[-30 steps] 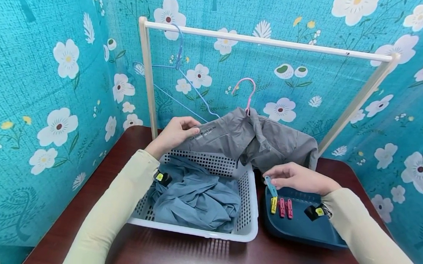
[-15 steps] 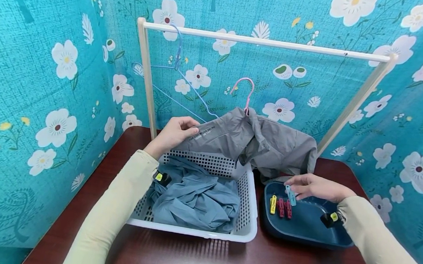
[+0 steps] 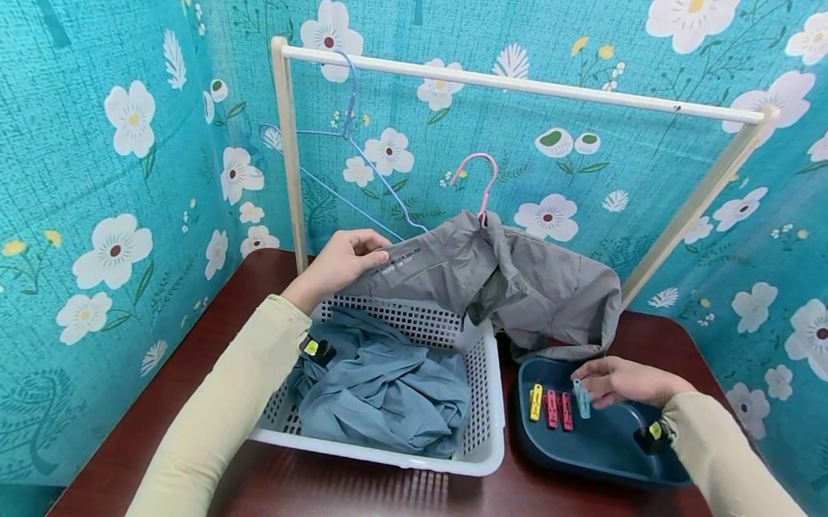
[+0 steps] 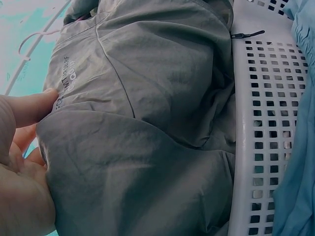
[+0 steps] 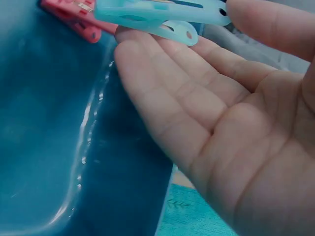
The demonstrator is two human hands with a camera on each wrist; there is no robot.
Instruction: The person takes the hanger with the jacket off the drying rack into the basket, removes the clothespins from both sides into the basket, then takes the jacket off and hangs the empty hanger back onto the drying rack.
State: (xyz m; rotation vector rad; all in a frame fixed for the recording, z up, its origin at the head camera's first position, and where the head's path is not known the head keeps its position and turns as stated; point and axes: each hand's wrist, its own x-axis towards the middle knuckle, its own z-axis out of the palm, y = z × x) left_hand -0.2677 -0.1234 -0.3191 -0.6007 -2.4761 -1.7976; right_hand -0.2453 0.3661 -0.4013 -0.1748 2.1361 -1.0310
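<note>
In the head view my left hand (image 3: 340, 265) pinches the left shoulder of a grey jacket (image 3: 442, 269) between thumb and fingers. The jacket hangs on a pink hanger (image 3: 488, 187), whose hook stands free below the rack's bar. Over the dark blue tray (image 3: 610, 456) my right hand (image 3: 626, 382) holds a light blue clothespin (image 3: 581, 399) by one end. The right wrist view shows the thumb on the tip of this clothespin (image 5: 162, 12), the fingers beneath it. Beside it in the tray lie two red clothespins (image 3: 559, 410) and a yellow clothespin (image 3: 535, 402).
A white basket (image 3: 493, 411) with a crumpled blue-grey cloth (image 3: 389, 386) stands left of the tray. Behind them rises a wooden rack (image 3: 523, 82), with a blue hanger (image 3: 352, 99) on its bar. A flowered curtain (image 3: 122, 162) surrounds the dark red table (image 3: 365, 506).
My right hand has moved right and down with the light blue clothespin, from above the yellow one to beside the red ones. The left hand keeps its grip on the jacket.
</note>
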